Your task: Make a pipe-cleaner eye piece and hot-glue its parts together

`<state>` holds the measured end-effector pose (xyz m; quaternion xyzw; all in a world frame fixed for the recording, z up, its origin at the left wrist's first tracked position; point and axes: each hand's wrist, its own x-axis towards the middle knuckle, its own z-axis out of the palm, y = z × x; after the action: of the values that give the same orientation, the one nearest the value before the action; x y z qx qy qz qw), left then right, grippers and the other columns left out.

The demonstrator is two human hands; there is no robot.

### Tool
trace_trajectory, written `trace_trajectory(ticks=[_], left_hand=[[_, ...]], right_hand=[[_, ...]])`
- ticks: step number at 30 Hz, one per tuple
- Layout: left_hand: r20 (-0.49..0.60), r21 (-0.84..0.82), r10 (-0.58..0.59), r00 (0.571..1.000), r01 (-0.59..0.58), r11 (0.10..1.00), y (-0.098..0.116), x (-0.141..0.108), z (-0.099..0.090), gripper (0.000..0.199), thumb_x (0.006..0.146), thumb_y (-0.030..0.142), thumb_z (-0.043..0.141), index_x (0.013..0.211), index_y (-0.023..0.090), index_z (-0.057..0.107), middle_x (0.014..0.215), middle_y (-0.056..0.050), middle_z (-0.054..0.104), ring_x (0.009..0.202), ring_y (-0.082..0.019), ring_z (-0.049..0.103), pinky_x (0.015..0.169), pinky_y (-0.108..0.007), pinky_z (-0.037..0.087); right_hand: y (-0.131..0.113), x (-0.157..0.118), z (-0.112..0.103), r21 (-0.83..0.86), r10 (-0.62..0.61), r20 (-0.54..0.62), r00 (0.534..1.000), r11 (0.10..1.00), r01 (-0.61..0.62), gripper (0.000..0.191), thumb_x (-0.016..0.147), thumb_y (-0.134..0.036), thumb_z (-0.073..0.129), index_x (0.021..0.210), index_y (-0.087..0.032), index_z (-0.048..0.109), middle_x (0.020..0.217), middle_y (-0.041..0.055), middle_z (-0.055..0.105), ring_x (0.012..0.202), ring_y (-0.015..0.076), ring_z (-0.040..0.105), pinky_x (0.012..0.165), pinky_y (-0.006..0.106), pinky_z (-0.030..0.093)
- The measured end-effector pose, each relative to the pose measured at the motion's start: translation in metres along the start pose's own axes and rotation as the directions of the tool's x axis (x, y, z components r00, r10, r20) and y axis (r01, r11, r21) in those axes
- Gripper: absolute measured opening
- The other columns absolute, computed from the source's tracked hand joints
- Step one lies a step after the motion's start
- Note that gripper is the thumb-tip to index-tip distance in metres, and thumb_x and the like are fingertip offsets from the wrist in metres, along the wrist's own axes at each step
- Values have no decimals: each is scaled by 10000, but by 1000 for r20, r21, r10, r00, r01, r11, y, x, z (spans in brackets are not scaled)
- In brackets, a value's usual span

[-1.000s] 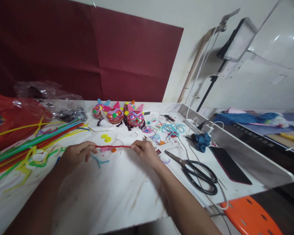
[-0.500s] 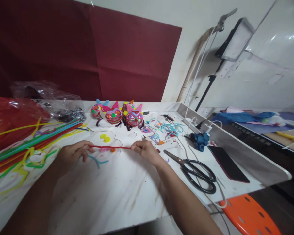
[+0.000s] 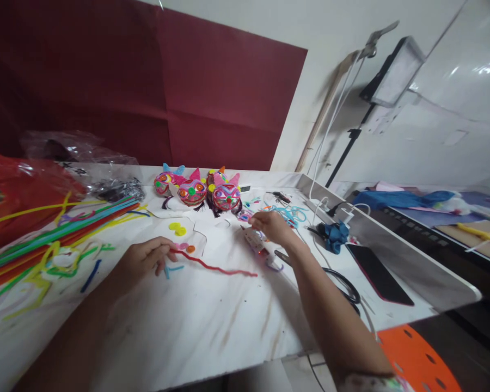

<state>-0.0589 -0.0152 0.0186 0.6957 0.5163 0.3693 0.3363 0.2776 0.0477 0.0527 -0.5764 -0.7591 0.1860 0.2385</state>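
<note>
A red pipe cleaner has one end pinched in my left hand; its other end points right over the white table. My right hand reaches past a white power strip, near the decorated heads; its fingers are bent, and what they hold, if anything, is hidden. Behind the hands stand colourful cat-like heads with pink and blue ears. Yellow discs, an orange disc and short blue pieces lie near my left hand. Scissors are partly behind my right forearm.
Bundled pipe cleaners and a red bag lie at the left. On the right are a blue scrunched cloth, a black phone, cables and the table's raised edge. An orange stool stands below.
My right hand has let go of the red pipe cleaner and moved right and away from me, over the scissors. My left hand has shifted right, still with the pipe cleaner, which now slants down.
</note>
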Motion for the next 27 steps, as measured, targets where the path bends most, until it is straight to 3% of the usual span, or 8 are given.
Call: trace_trajectory(ticks=[2, 5, 10, 14, 21, 24, 27], left_hand=[[48, -5, 13, 999, -13, 1000, -5, 0, 12, 357, 855, 507, 490, 908, 190, 645, 754, -53, 733, 439, -135, 534, 481, -267, 446], [154, 25, 28, 988, -32, 999, -14, 0, 29, 333, 871, 460, 462, 899, 187, 651, 756, -38, 724, 414, -102, 497, 471, -241, 417], [317, 140, 3, 949, -50, 989, -21, -4, 43, 315, 916, 381, 405, 918, 190, 654, 761, -8, 706, 453, -82, 501, 512, -212, 399], [357, 161, 16, 934, -78, 984, -19, -6, 44, 321, 926, 367, 378, 913, 191, 646, 784, -9, 694, 466, -86, 502, 505, -212, 383], [352, 192, 49, 935, -124, 974, -12, -7, 42, 278, 914, 334, 389, 841, 199, 621, 737, -1, 661, 487, -99, 490, 521, -219, 383], [348, 196, 77, 934, -153, 969, -11, -6, 42, 295, 924, 339, 376, 828, 200, 617, 724, -3, 658, 492, -104, 489, 522, -222, 383], [344, 222, 109, 933, -194, 956, -15, -5, 42, 305, 928, 322, 363, 837, 195, 625, 733, -14, 668, 550, -123, 547, 573, -234, 413]], right_hand=[[9, 28, -4, -95, 97, 41, 994, 991, -93, 175, 971, -223, 558, 931, -131, 701, 912, 60, 712, 829, 164, 656, 790, 302, 516], [18, 66, 4, -210, 207, 97, 973, 960, -184, 329, 961, -359, 619, 1232, -172, 618, 1249, 88, 631, 1046, 234, 647, 881, 429, 562], [38, 100, 30, -287, 290, 62, 955, 922, -261, 357, 956, -343, 633, 1265, -169, 599, 1280, 107, 610, 1085, 237, 639, 903, 428, 550], [52, 111, 40, -280, 304, 54, 951, 919, -278, 370, 943, -338, 655, 1265, -164, 599, 1276, 108, 608, 1106, 245, 635, 903, 413, 542], [57, 114, 37, -177, 323, 61, 945, 935, -308, 339, 948, -345, 644, 1247, -189, 616, 1276, 88, 615, 1100, 248, 635, 893, 408, 551], [61, 110, 32, -64, 323, -17, 946, 944, -324, 327, 955, -358, 631, 1238, -194, 622, 1279, 87, 615, 1094, 243, 637, 897, 408, 550], [64, 107, 23, 101, 300, -177, 937, 953, -286, 356, 951, -366, 638, 1257, -187, 607, 1282, 95, 612, 1079, 238, 641, 891, 425, 555]])
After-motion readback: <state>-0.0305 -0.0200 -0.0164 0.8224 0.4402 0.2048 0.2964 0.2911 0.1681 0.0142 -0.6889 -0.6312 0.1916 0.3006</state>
